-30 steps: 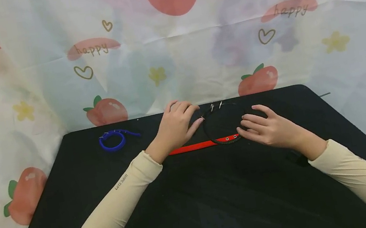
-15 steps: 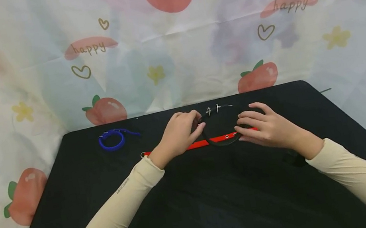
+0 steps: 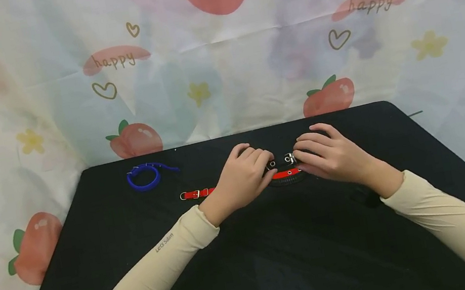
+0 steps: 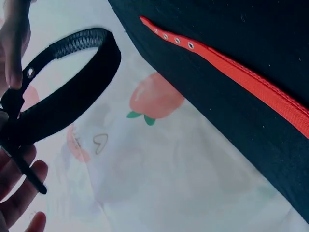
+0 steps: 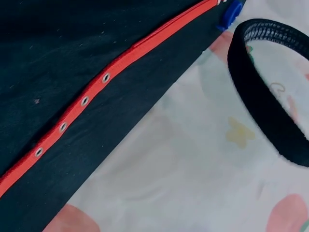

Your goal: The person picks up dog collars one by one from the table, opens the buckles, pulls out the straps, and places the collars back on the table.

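A black collar [image 4: 91, 89] is held up in a loop by both hands, over the table's far part. My left hand [image 3: 244, 176] pinches the strap end with metal eyelets. My right hand [image 3: 329, 157] grips the other end, beside a silver buckle [image 3: 290, 158], a small gap away from the eyelet end. Behind the loop lies a red collar [image 5: 120, 65], stretched out flat with a row of eyelets; in the head view the left hand covers its middle. In the right wrist view the black loop shows, but the fingers are out of view.
A blue collar [image 3: 144, 177], coiled in a ring with its tail out, lies at the far left of the black table [image 3: 279, 260]. A white printed curtain [image 3: 221, 80] hangs right behind the far edge.
My left hand has moved right and a little nearer, toward the right hand. The collar's eyelet end and buckle have come round close together between the hands, nearer than before.
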`<state>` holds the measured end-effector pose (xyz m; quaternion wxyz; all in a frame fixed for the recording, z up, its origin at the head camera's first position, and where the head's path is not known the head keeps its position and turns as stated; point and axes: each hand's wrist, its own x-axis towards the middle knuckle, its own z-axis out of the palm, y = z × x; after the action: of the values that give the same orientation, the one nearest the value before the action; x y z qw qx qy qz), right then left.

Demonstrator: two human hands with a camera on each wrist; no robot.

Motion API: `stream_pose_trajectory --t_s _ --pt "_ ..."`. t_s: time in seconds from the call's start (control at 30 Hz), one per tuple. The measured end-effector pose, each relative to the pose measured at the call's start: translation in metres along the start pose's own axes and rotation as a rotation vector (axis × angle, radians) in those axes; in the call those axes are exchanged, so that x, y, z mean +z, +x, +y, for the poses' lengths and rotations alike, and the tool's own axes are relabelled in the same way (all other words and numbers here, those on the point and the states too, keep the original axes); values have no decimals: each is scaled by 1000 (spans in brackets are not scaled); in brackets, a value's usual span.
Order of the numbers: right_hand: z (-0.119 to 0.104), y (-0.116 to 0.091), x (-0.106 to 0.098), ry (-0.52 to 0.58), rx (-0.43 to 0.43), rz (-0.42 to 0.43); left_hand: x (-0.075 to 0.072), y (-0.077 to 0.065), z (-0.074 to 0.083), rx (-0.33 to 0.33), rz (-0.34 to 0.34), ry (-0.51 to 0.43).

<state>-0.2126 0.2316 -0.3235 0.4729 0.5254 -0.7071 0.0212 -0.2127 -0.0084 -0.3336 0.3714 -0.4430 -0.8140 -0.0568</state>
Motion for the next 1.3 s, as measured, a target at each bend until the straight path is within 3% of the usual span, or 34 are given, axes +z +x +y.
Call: stream_pose_trajectory --t_s 0.13,0.33,0.97,1.17,1.3 --pt "-1 4 1 19 20 -20 1 -1 4 45 69 50" --pt "-4 8 0 85 41 -48 -3 -5 5 73 116 97" --pt "-20 24 5 237 135 -16 -14 -14 8 17 147 26" --pt "-26 26 6 275 183 -8 -18 -15 11 -5 132 27" --pt "-28 27 7 280 166 -9 -22 -13 13 4 104 -2"
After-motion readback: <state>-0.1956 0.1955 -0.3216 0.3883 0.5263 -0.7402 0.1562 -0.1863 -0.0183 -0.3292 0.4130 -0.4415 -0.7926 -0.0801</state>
